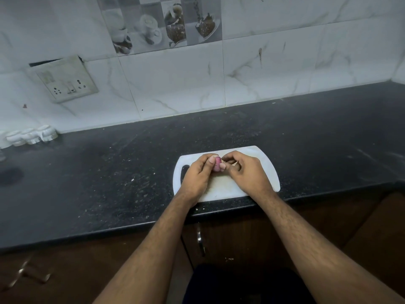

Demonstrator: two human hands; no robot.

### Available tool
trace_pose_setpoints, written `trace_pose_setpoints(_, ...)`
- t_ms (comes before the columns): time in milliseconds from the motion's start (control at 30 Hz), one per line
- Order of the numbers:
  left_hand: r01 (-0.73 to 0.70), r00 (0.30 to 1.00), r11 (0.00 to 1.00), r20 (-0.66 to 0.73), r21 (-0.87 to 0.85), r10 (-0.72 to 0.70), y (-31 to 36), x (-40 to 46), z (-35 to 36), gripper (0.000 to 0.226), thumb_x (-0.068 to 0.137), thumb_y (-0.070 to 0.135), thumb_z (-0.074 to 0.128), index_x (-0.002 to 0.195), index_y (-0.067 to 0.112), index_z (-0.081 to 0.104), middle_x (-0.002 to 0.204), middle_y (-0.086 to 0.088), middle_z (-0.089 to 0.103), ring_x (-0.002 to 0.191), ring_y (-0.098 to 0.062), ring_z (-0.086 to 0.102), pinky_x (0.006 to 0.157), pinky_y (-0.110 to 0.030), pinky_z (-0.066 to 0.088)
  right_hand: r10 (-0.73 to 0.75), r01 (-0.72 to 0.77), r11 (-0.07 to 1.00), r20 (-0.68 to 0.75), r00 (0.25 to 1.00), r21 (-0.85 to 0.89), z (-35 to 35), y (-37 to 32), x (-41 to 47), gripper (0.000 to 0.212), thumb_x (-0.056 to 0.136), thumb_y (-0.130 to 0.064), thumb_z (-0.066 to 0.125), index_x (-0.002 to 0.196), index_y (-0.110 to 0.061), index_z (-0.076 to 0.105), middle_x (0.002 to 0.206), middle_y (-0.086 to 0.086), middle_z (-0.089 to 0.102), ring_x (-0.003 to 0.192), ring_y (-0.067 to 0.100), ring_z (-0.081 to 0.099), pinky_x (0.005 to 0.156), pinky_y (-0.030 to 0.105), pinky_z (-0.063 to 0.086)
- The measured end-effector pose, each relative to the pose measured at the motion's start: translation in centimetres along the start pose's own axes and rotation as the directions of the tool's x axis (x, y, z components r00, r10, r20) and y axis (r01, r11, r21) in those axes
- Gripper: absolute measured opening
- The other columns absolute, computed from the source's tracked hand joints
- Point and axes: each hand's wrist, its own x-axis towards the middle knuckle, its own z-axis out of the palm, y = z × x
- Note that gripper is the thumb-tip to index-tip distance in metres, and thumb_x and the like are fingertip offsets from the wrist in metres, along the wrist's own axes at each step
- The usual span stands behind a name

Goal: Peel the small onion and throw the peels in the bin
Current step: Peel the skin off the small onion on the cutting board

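Observation:
A small pink-purple onion [217, 163] is held just above a white cutting board [266, 172] that lies near the front edge of a black speckled counter. My left hand [200, 173] grips the onion between thumb and fingers. My right hand [246, 170] is beside it, its fingertips pinched at the onion's top right side, where a bit of pale peel shows. Most of the onion is hidden by my fingers. No bin is in view.
The black counter [109, 172] runs left and right, with small crumbs scattered on it. Several white ceramic pieces [32, 136] stand at the far left by the tiled wall. A wall socket [65, 81] sits above them. Brown cabinet doors with metal handles [200, 240] are below the counter.

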Motion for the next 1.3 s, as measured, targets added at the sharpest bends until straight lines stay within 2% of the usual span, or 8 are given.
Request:
trace_pose_setpoints(133,-0.02,0.999,0.998,0.031,0.064,0.018,0.3,-0.2,0.1,0.047,0.114,0.035,0.039,0.111,-0.003,0.067,0.103,0.003,0.074,0.098,0.002,0.065,0.095,-0.015,0.048,-0.009,0.01,1.0,-0.027,1.0,0.013,-0.2,0.0,0.0,0.005,0.092,-0.031,0.074,0.096,-0.029,0.075,0.085,-0.015,0.074,0.072,0.006,0.062,0.069,0.016,0.05)
trace_pose_setpoints(300,0.04,0.994,0.997,0.099,0.065,-0.047,0.2,0.0,-0.1,0.046,0.106,0.057,0.045,0.109,0.019,0.072,0.106,0.012,0.073,0.106,-0.006,0.065,0.106,-0.032,0.046,-0.025,0.026,1.0,-0.045,0.999,0.015,-0.3,0.2,0.0,0.008,0.096,-0.029,0.069,0.089,-0.025,0.07,0.076,-0.008,0.071,0.069,0.009,0.061,0.066,0.024,0.052)
trace_pose_setpoints(333,0.055,0.99,0.996,0.128,0.067,-0.064,0.1,0.0,-0.1,0.041,0.1,0.06,0.056,0.118,0.025,0.07,0.113,0.014,0.074,0.111,-0.005,0.066,0.109,-0.032,0.047,-0.024,0.025,1.0,-0.038,0.999,0.013,-0.3,0.3,0.0,0.009,0.096,-0.028,0.068,0.088,-0.025,0.069,0.074,-0.008,0.07,0.066,0.007,0.059,0.065,0.023,0.051)
trace_pose_setpoints(467,0.043,0.987,0.993,0.15,0.106,-0.058,-0.4,0.1,-0.2,0.084,0.088,0.037,0.08,0.161,0.025,0.039,0.144,0.004,0.064,0.133,-0.009,0.061,0.118,-0.031,0.043,-0.024,0.023,0.999,-0.013,1.0,-0.038,-0.1,0.4,0.0,0.009,0.098,-0.031,0.064,0.091,-0.025,0.066,0.076,-0.011,0.07,0.066,0.003,0.059,0.067,0.025,0.053)
trace_pose_setpoints(633,0.03,0.998,0.996,0.057,0.08,-0.034,-0.8,0.4,-0.2,0.055,0.094,0.027,0.077,0.14,0.026,0.048,0.119,-0.001,0.078,0.117,-0.018,0.072,0.112,-0.049,0.051,-0.008,0.007,0.998,-0.02,1.0,-0.065,-0.1,0.4,0.1,0.012,0.1,-0.033,0.06,0.093,-0.024,0.064,0.077,-0.009,0.068,0.07,0.007,0.062,0.068,0.03,0.055)
trace_pose_setpoints(800,-0.02,0.999,0.999,0.047,0.032,0.019,-0.6,0.2,-0.2,0.032,0.096,0.044,0.071,0.126,0.033,0.064,0.123,0.005,0.077,0.121,-0.013,0.069,0.113,-0.046,0.05,0.016,-0.012,0.991,0.024,1.0,-0.13,0.0,0.3,0.0,0.015,0.1,-0.037,0.058,0.095,-0.025,0.066,0.068,-0.013,0.062,0.06,0.004,0.053,0.06,0.026,0.044)
trace_pose_setpoints(1033,-0.037,0.999,0.994,-0.02,0.101,0.039,-0.4,0.1,0.3,0.032,0.103,0.048,0.059,0.124,0.026,0.07,0.114,0.009,0.078,0.112,-0.004,0.071,0.109,-0.038,0.053,-0.036,0.035,0.994,-0.007,0.999,-0.102,0.0,0.0,-0.1,0.017,0.101,-0.039,0.058,0.096,-0.026,0.067,0.068,-0.017,0.059,0.06,0.003,0.051,0.06,0.025,0.039)
trace_pose_setpoints(1300,-0.064,0.998,0.995,0.005,0.076,0.064,-0.7,-0.1,-0.2,0.043,0.09,0.031,0.082,0.129,0.02,0.068,0.118,0.005,0.077,0.112,-0.01,0.072,0.103,-0.03,0.056,0.019,-0.018,1.0,-0.055,0.998,0.008,-0.2,0.3,-0.1,0.008,0.095,-0.036,0.069,0.094,-0.029,0.072,0.07,-0.004,0.069,0.061,0.009,0.055,0.064,0.029,0.052)
